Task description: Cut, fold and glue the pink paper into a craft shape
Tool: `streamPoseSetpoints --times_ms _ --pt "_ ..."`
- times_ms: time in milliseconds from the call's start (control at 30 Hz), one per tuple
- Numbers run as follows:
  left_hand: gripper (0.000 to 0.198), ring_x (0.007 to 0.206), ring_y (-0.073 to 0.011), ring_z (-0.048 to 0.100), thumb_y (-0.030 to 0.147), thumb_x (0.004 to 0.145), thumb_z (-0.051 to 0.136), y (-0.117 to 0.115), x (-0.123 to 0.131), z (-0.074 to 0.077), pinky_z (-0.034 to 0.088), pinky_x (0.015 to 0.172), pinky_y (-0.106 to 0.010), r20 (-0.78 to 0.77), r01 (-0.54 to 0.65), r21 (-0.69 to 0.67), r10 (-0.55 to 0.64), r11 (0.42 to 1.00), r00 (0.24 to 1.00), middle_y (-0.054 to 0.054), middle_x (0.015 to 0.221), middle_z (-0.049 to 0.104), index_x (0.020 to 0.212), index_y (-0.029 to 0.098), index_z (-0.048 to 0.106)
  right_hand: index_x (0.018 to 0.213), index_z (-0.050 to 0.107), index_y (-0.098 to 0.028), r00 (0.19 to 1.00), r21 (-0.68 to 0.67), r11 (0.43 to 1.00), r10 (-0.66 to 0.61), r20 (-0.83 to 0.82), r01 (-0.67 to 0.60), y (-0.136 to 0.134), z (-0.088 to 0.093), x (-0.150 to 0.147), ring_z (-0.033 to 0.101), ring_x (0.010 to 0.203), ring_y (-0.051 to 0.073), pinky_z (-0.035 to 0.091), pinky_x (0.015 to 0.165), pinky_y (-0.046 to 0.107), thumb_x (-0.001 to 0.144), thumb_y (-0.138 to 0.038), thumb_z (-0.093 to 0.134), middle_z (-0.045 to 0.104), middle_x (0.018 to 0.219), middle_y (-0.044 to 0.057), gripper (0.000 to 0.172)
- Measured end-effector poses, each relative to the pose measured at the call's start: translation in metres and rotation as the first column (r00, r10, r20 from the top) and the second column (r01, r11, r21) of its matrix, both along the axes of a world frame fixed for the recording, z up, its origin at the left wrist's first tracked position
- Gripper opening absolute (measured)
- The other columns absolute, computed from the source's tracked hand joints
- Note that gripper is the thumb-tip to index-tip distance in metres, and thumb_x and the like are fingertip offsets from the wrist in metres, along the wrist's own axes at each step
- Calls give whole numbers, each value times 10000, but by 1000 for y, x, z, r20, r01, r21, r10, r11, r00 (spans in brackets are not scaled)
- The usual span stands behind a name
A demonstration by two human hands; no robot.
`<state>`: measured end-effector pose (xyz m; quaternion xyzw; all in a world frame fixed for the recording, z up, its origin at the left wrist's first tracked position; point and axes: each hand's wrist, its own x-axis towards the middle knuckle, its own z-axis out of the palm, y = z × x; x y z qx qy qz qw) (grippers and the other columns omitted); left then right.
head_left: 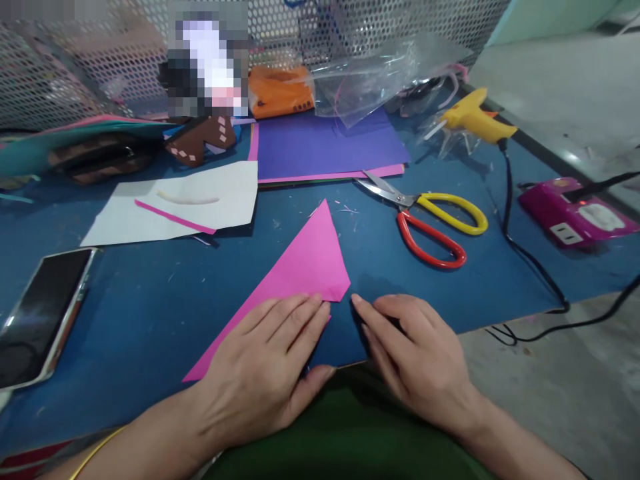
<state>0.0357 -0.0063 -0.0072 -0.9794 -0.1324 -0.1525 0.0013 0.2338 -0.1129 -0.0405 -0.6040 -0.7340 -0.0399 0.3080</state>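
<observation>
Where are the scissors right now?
In the head view, the scissors lie on the blue table, right of the pink paper and beyond the right hand, their blade tips near the purple sheet.

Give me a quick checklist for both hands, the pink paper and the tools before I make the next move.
1. Left hand on the pink paper: ok, fingers lie flat across it.
2. Right hand off the paper: ok, fingertips just beside its right corner.
3. Paper's lower edge aligned: cannot tell, the left hand covers part of it.
4. Scissors closed: not ok, blades stand apart.
5. Glue gun and its black cord clear of the paper: ok, both lie off to the right.
</observation>
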Motion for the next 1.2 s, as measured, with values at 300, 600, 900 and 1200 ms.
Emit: streamPoseSetpoints --times_ms 300,600,900,1200 --pt "425 1127 -279 623 331 971 491 2 2 -2 429 983 -395 -25 17 6 -17 1000 1000 -119 1244 701 1262 51 624 1225 662 -58 979 -36 997 77 188 -71 7 9 -3 529 840 236 434 794 391 989 -239 516 681 959 103 331" --pt "456 1146 -286 586 346 992 437 -2 1 -7 389 1012 -411 -69 -8 9 9 1000 998 -118 1273 681 1307 56 595 1282 621 -30 957 -105 993 87 277 -60 9 11 -5 516 833 240 393 758 405 1018 -259 455 687 996 97 387" --pt "436 1083 -275 614 328 969 475 1 5 -2 396 976 -407 -68 5 -3 -5 1000 998 -97 1233 710 1276 53 617 1223 650 -18 959 -108 989 122 257 -97 12 12 -6 525 820 231 398 725 397 1006 -222 481 700 959 93 342" --pt "460 1134 -284 617 338 970 485 0 3 -4 387 1006 -419 -48 -6 -38 4 999 999 -107 1292 680 1317 53 586 1291 615 -37 969 -111 992 89 231 -64 11 12 -5 518 825 240 388 746 398 1005 -268 485 689 974 101 390"
